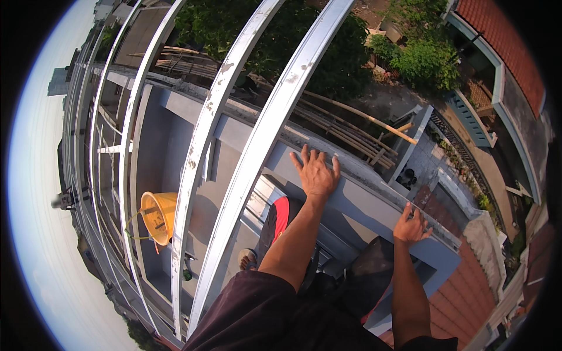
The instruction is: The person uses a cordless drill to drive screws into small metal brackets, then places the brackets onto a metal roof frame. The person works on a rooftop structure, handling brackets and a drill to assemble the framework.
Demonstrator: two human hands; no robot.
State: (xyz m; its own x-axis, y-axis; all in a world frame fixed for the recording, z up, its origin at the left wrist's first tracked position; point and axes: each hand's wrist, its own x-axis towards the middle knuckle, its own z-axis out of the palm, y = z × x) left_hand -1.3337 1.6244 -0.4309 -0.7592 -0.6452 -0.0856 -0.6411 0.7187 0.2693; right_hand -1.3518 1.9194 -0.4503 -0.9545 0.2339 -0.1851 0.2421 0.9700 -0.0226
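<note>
My left hand lies with its fingers spread on the grey parapet wall, fingertips at the rough outer edge of its top. Farther right along the same wall rests my right hand, its fingers apart and slightly bent over the top. Neither hand holds anything. Just left of my left hand, a long silvery metal beam crosses above the wall. Beneath my arms are my legs in dark trousers with a red stripe, and one sandalled foot shows below.
More metal beams run parallel to the left. Between them, a yellow bucket appears low in the grey-walled space. Bamboo poles lie beyond the wall, with trees farther out. A red tiled roof slopes down at the right.
</note>
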